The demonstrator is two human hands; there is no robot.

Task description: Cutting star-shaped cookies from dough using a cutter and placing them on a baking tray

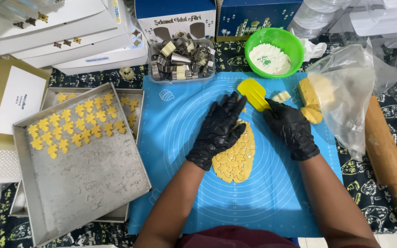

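Pressing flat with open fingers, left hand steadies soft, tearable dough sheet; right hand apparently grips yellow scraper, best slid under edges.

Counts on the table

There were two gloved hands, two stacked baking trays, one blue mat, one green bowl, one yellow scraper, one rolling pin and one dough sheet.

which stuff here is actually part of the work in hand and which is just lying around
In use: left hand pressing the rolled dough; right hand gripping the yellow scraper; blue mat; tray of star cookies.

Lying about: rolling pin, green flour bowl, cutter tub, gift boxes.
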